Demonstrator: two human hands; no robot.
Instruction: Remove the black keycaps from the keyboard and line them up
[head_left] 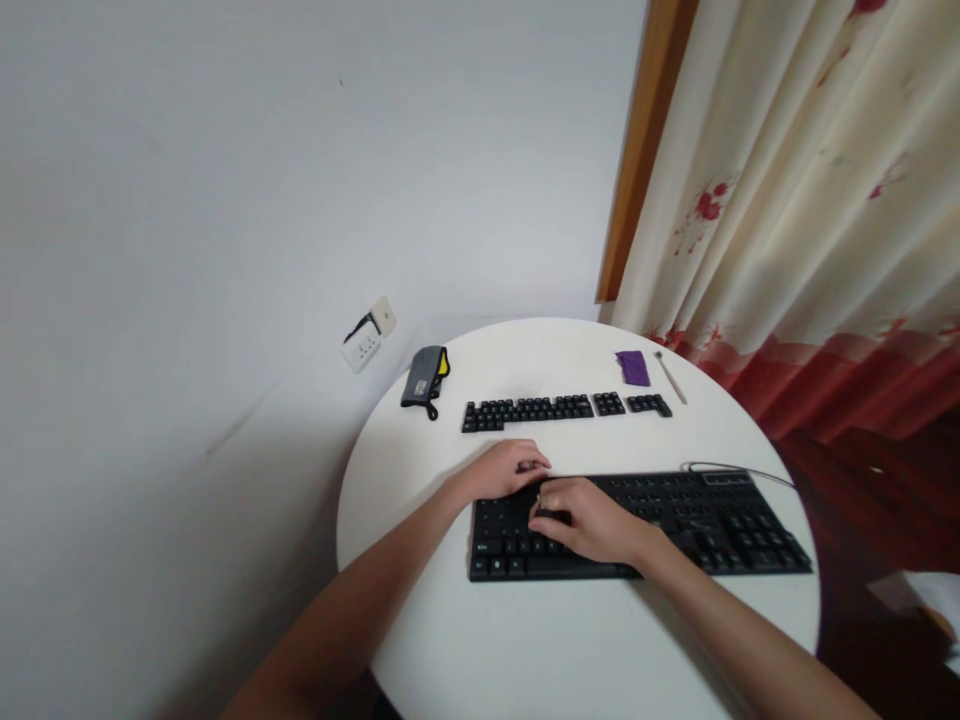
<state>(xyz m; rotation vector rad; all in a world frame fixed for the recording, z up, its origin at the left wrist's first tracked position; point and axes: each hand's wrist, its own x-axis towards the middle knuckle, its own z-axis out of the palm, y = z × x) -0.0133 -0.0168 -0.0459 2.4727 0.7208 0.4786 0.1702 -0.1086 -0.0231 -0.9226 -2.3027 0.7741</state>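
Observation:
A black computer keyboard [720, 540] lies on a round white table, with keys removed from its upper left part. My left hand [506, 470] is at the keyboard's upper left edge, fingers curled together; a dark patch shows between them, too small to name. Over the left half of the keyboard, my right hand [589, 518] is closed in a pinch just above the keys. Whatever sits in that pinch is hidden. Beyond the keyboard, loose black keycaps [551, 409] are laid out in rows, grouped in blocks.
A grey pouch [424, 377] with a yellow inside lies at the table's far left. At the far right are a purple cloth [634, 368] and a thin brush-like stick [672, 380]. The keyboard's cable [739, 467] runs off right. A wall socket [362, 345] and curtain [817, 220] stand behind.

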